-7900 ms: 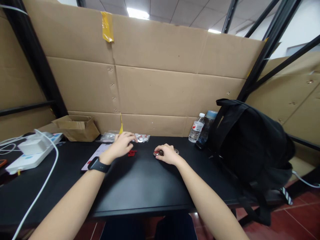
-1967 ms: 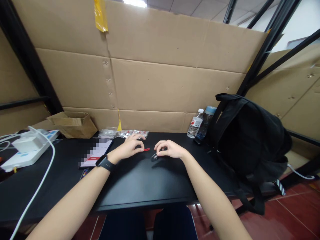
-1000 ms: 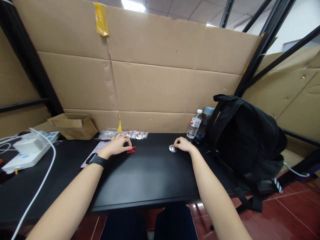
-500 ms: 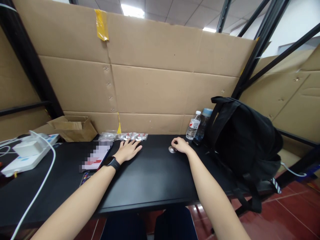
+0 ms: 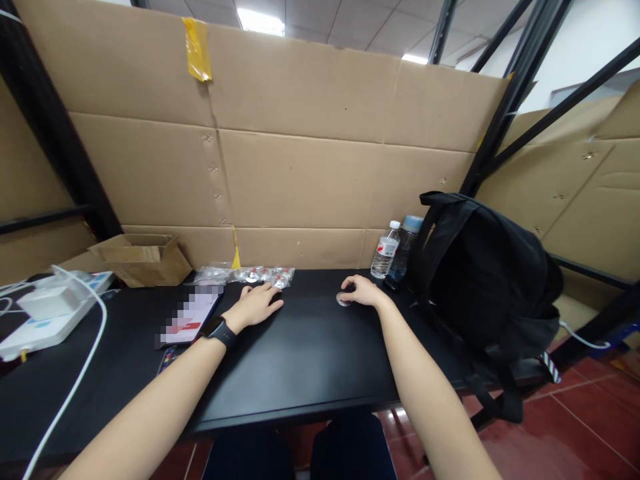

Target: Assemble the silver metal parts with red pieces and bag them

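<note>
On the black table, my right hand (image 5: 363, 291) curves its thumb and fingers onto the edge of a small shiny round disc (image 5: 342, 300); its exact kind I cannot make out. My left hand (image 5: 254, 307), with a dark watch on the wrist, lies palm down with fingers apart and slightly bent. Its fingertips reach the near edge of a row of clear plastic packets (image 5: 284, 275) containing shiny pieces with red spots. Whether the fingertips press on a packet I cannot tell.
A phone (image 5: 193, 317) with a blurred screen lies left of my left wrist. Further left are a paper bag (image 5: 145, 263) and a white power strip (image 5: 55, 320) with cables. A water bottle (image 5: 385, 252), a blue-capped bottle (image 5: 407, 233) and a black backpack (image 5: 490, 287) stand right. Cardboard (image 5: 300, 180) walls the back.
The left fingers have drawn in from a wide spread to a slight bend, and the packets beside them have shifted a little. The right thumb and fingers have parted slightly around the disc.
</note>
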A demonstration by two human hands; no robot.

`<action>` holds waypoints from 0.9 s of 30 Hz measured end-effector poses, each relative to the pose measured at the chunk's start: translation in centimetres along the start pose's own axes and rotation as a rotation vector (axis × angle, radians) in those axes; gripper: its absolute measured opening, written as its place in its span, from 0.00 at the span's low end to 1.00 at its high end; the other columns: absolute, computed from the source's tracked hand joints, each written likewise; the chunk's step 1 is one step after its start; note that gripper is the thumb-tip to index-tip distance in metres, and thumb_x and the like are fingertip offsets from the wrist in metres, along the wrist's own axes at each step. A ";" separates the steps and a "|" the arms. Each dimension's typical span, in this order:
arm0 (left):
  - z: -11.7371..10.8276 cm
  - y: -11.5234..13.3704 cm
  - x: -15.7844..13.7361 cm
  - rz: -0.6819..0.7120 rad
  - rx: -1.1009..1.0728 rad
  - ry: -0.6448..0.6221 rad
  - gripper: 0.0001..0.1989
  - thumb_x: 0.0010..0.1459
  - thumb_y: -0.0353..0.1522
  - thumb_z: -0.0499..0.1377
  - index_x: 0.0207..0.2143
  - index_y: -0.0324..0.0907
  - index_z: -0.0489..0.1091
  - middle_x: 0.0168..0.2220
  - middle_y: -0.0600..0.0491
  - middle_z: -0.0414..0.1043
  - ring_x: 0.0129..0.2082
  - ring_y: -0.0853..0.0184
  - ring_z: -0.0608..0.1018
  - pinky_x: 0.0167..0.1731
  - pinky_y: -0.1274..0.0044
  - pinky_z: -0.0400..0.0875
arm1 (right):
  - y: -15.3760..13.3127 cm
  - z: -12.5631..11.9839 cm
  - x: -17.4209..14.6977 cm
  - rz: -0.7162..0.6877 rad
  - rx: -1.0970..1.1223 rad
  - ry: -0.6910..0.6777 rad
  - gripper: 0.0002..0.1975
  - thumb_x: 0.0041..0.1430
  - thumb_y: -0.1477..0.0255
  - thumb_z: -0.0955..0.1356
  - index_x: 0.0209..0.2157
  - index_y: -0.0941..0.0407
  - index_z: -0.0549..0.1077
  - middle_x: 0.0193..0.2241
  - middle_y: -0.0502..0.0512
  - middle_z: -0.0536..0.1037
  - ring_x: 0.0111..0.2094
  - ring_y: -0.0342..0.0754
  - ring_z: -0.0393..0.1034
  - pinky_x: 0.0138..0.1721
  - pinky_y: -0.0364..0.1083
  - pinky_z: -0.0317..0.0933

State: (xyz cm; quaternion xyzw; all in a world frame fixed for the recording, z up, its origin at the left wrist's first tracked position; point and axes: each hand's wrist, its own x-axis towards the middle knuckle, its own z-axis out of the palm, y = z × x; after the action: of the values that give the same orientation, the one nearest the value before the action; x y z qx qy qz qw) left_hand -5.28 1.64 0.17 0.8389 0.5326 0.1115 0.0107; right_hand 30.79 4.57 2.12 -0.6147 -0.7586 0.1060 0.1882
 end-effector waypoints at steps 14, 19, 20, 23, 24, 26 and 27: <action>-2.0 5.0 -1.6 0.344 -0.165 -0.089 0.15 0.63 0.32 0.54 0.49 0.51 0.75 0.50 0.51 0.77 0.51 0.59 0.77 0.51 0.69 0.62 | -3.1 0.7 -0.8 -0.317 0.212 -0.072 0.22 0.50 0.68 0.78 0.48 0.53 0.76 0.50 0.57 0.75 0.50 0.52 0.69 0.51 0.50 0.63; -1.2 5.0 -1.5 0.398 -0.177 0.004 0.21 0.58 0.29 0.57 0.53 0.52 0.71 0.54 0.51 0.74 0.54 0.58 0.74 0.52 0.69 0.61 | -7.6 2.1 -2.4 -0.497 0.055 -0.237 0.34 0.44 0.54 0.79 0.53 0.46 0.73 0.54 0.56 0.72 0.55 0.60 0.63 0.55 0.59 0.58; -1.0 4.8 -1.4 0.380 -0.162 0.046 0.22 0.58 0.29 0.58 0.55 0.51 0.70 0.56 0.50 0.72 0.57 0.57 0.71 0.53 0.68 0.61 | -8.2 2.5 -2.6 -0.490 0.030 -0.240 0.33 0.46 0.55 0.79 0.54 0.47 0.73 0.53 0.57 0.73 0.54 0.60 0.64 0.54 0.59 0.58; -0.4 4.3 -1.1 0.314 -0.124 0.108 0.22 0.58 0.31 0.60 0.55 0.50 0.68 0.58 0.48 0.70 0.61 0.54 0.68 0.53 0.65 0.59 | -8.8 3.5 -2.6 -0.450 -0.006 -0.204 0.26 0.54 0.62 0.76 0.54 0.49 0.72 0.50 0.57 0.76 0.52 0.59 0.65 0.52 0.58 0.58; -0.3 4.2 -1.1 0.300 -0.123 0.101 0.21 0.59 0.32 0.60 0.55 0.50 0.69 0.57 0.48 0.71 0.61 0.54 0.68 0.53 0.65 0.59 | -8.8 3.6 -2.5 -0.441 -0.005 -0.193 0.23 0.56 0.65 0.75 0.54 0.49 0.72 0.49 0.57 0.77 0.52 0.58 0.66 0.52 0.58 0.57; -0.2 4.0 -0.9 0.288 -0.129 0.078 0.18 0.61 0.34 0.59 0.54 0.50 0.69 0.54 0.49 0.74 0.60 0.54 0.69 0.53 0.65 0.59 | -8.6 3.6 -2.4 -0.440 0.001 -0.182 0.20 0.58 0.67 0.73 0.52 0.49 0.73 0.48 0.56 0.78 0.52 0.57 0.67 0.53 0.57 0.56; -0.2 3.9 -0.8 0.285 -0.131 0.072 0.16 0.63 0.36 0.58 0.53 0.51 0.70 0.53 0.49 0.75 0.60 0.54 0.69 0.54 0.64 0.59 | -8.4 3.4 -2.4 -0.445 0.001 -0.185 0.19 0.58 0.67 0.73 0.51 0.49 0.73 0.47 0.55 0.79 0.52 0.57 0.68 0.53 0.57 0.56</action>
State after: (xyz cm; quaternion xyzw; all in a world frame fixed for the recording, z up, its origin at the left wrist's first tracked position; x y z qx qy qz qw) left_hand -2.16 -0.81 0.72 0.8990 0.3998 0.1763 0.0302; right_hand 22.24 0.60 1.92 -0.4200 -0.8893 0.1181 0.1372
